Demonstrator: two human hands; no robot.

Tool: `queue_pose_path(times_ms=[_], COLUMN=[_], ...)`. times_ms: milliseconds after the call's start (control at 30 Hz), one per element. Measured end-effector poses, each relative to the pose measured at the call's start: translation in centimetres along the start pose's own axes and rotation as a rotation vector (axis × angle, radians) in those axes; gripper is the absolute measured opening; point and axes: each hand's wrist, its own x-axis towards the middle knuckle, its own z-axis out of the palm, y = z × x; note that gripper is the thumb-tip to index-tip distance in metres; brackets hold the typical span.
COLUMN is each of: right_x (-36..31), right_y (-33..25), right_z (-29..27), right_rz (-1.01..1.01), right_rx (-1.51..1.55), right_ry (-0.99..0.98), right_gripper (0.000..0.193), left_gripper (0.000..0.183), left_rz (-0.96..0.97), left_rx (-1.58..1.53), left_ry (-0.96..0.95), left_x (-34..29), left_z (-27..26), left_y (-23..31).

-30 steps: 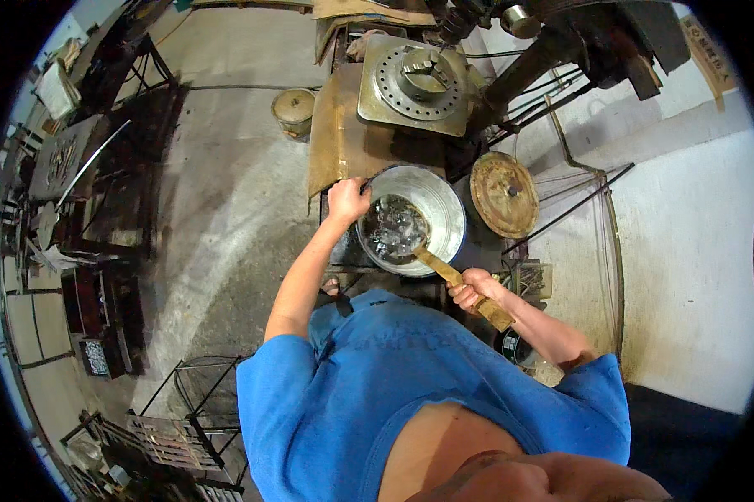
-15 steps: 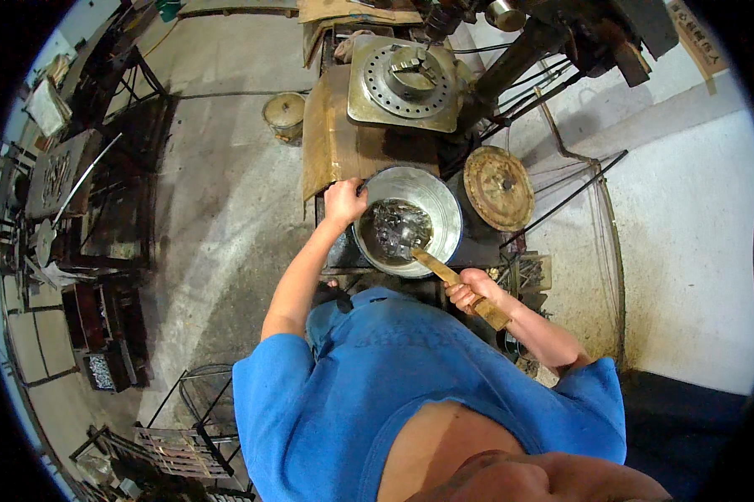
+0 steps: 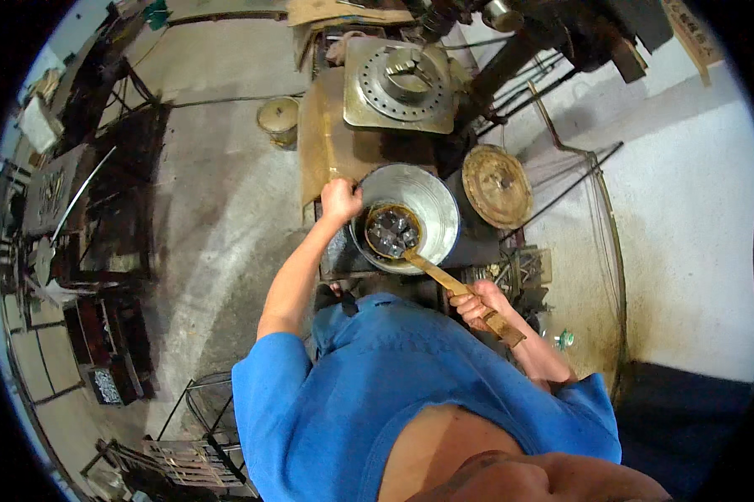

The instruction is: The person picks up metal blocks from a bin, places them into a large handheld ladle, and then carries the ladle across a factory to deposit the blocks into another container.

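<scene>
One ladle [image 3: 430,270] has shifted in one bucket [image 3: 438,209], right grip [image 3: 479,303] holding.

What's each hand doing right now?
Left hand: closed on the metal bucket at its left edge.
Right hand: closed, holding the flat brown handle that reaches into it.

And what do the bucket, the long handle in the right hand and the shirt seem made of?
Bucket: probably galvanised metal; pale grey with a soft sheen.
Handle: wood or brassy metal; flat and yellowish-brown, so the look leaves it open.
Shirt: matte fabric, perhaps cotton; soft creases show.
</scene>
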Motion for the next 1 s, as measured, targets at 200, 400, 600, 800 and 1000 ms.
queue_pose_path(times_ms=[200, 400, 600, 800, 1000], right_x=[1.9, 2.7, 2.2, -3.7, -8.8], right_y=[-1.8, -2.9, -2.5, 1.5, 5.2], right_z=[-0.7, 0.6, 1.1, 4.8, 4.9], right_rz=[0.036, 0.098, 0.020, -0.127, -0.173], right_rx=[0.108, 0.185, 0.043, -0.136, -0.161], right_ry=[0.150, 0.132, 0.175, 0.225, 0.108], right_gripper=[0.030, 0.032, 0.026, 0.026, 0.034], left_gripper=[0.020, 0.024, 0.031, 0.032, 0.027], left_rz=[-0.010, -0.023, 0.014, 0.040, 0.022], left_rx=[0.002, 0.004, 0.080, 0.075, 0.078], left_ry=[-0.027, -0.031, -0.084, -0.021, 0.023], left_x=[-0.5, -0.1, 0.4, 1.8, 2.0], left_z=[-1.1, -0.4, -1.5, -0.2, 0.9], left_y=[1.3, -0.5, 1.3, 2.4, 2.2])
